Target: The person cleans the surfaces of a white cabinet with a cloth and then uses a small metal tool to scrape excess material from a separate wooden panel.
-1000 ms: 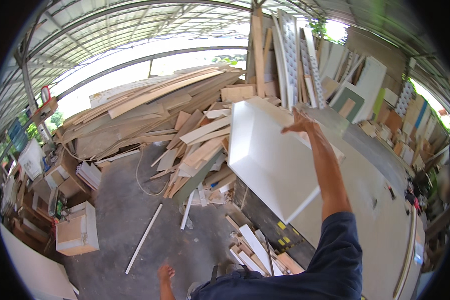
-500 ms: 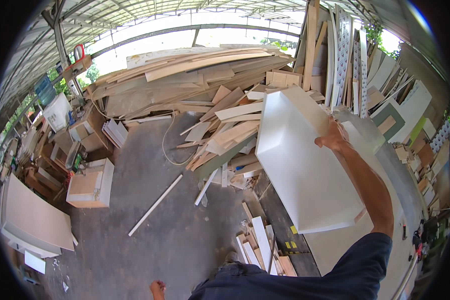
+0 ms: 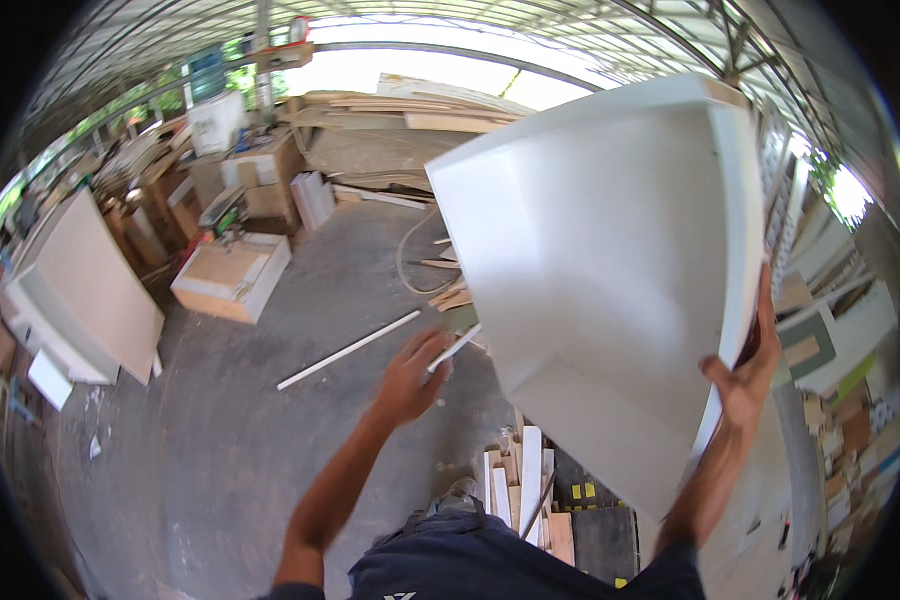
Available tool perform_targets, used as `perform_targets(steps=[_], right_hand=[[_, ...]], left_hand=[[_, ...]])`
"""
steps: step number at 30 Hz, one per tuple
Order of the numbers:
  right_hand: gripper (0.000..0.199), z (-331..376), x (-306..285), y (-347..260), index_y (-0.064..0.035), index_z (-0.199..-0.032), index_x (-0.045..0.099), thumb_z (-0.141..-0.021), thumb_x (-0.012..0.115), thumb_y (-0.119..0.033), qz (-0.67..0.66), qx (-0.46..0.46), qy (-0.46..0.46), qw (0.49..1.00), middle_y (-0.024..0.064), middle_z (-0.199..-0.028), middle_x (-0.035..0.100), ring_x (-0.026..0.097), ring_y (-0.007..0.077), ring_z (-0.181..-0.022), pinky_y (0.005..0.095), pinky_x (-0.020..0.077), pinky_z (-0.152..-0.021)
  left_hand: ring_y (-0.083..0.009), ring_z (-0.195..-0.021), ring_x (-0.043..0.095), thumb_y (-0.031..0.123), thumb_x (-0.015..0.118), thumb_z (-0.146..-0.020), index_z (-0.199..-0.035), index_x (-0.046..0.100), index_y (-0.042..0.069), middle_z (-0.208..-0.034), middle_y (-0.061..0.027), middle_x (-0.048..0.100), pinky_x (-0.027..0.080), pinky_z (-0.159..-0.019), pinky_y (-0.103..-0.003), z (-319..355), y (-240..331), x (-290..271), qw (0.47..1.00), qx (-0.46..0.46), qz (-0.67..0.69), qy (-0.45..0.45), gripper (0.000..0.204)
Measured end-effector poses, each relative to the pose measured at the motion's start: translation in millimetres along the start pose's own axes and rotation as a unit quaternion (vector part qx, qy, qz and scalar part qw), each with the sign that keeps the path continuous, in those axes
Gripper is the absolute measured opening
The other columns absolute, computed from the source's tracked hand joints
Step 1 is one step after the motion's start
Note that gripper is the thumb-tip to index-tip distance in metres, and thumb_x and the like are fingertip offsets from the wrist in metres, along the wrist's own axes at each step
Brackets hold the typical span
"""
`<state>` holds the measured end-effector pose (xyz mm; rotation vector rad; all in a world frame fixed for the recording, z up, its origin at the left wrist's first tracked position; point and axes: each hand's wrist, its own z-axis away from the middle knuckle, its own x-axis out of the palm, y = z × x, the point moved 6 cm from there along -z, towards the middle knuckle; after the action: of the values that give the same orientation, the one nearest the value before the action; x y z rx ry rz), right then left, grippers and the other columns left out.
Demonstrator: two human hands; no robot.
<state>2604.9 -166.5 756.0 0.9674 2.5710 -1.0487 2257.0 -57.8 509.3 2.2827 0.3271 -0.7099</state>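
While the white box [image 3: 610, 260] is clasped at its right edge by the right hand [image 3: 750, 385], steadying is presumed; left-edge support seems needed; half-curled left hand [image 3: 410, 380], contents unclear.

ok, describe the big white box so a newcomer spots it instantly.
From the dark grey floor, look right to the right hand. It grips the right edge of the largest white box in view. Unlike the flat boards beyond, it is hollow, its inside facing the camera.

White box [image 3: 610, 240], navy shirt [image 3: 470, 560], dark grey floor [image 3: 230, 470]
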Motion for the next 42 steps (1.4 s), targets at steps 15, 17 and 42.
perform_targets(steps=[15,17,42], right_hand=[[0.116,100,104,-105,0.0050,-0.149,0.038,-0.042,0.075,-0.019,-0.218,-0.039,0.021,0.975,0.0199,-0.141,0.050,0.046,0.0296,-0.134,0.0342,0.0282,-0.112],[0.117,98,118,-110,0.0045,-0.150,0.036,-0.042,0.076,-0.018,-0.238,-0.007,-0.012,0.971,0.0192,-0.131,0.054,0.050,0.0288,-0.125,0.0347,0.0310,-0.111],[0.096,101,176,-59,0.0098,-0.147,0.031,-0.083,0.068,-0.052,0.021,-0.252,-0.205,0.945,0.0284,-0.158,0.023,0.025,0.0423,-0.146,0.0525,0.0258,-0.115]], left_hand=[[-0.0409,-0.140,0.034,0.039,0.068,-0.089,-0.134,0.053,-0.005,-0.146,-0.0275,0.042,0.023,-0.118,-0.050,158,29,-152,0.880,-0.071,-0.430,-0.191,0.064],[-0.0428,-0.135,0.043,0.037,0.073,-0.086,-0.128,0.059,-0.005,-0.140,-0.0290,0.051,0.030,-0.116,-0.050,208,36,-124,0.923,-0.132,-0.228,-0.282,0.060],[-0.0269,-0.095,0.067,0.004,0.052,-0.089,-0.112,0.057,-0.011,-0.105,-0.0153,0.063,0.058,-0.083,-0.040,5,133,-80,0.696,-0.164,0.504,0.484,0.028]])
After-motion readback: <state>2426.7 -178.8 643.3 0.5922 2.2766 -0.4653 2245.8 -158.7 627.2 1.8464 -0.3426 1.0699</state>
